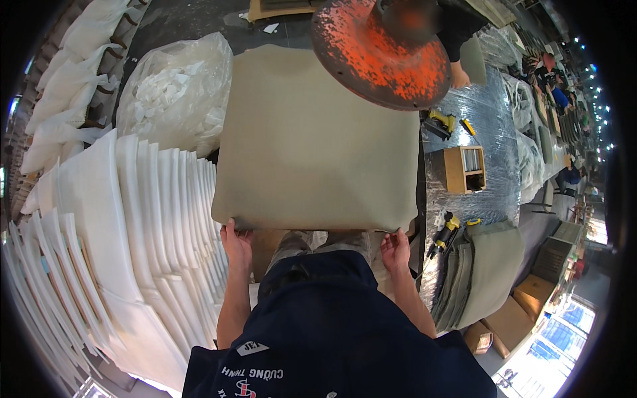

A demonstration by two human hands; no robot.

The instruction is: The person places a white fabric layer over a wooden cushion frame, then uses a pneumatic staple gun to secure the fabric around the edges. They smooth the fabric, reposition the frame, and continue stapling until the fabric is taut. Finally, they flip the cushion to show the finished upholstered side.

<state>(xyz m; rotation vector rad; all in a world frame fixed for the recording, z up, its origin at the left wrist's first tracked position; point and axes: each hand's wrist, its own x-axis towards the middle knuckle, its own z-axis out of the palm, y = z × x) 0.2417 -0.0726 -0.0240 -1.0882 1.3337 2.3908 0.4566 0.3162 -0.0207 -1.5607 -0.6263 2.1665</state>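
A wide, padded seat cushion (318, 146) in grey-green fabric lies in front of me, its rounded near edge toward my body. At the near left corner my left hand (237, 244) grips that edge, fingers partly hidden beneath it. My right hand (396, 251) pinches the same edge near the right corner. The underside of the cushion is hidden. A round lamp-like metal disc (378, 66), dark with worn orange paint, covers the cushion's far right part from view.
White foam sheets (166, 219) stand stacked at left, below a clear bag (176, 93) of scraps. On the film-covered table (501, 139) at right are staple guns (448, 232), a wooden box (464, 169) and grey-green pieces (494, 265). Another person's hand (459, 76) is beyond.
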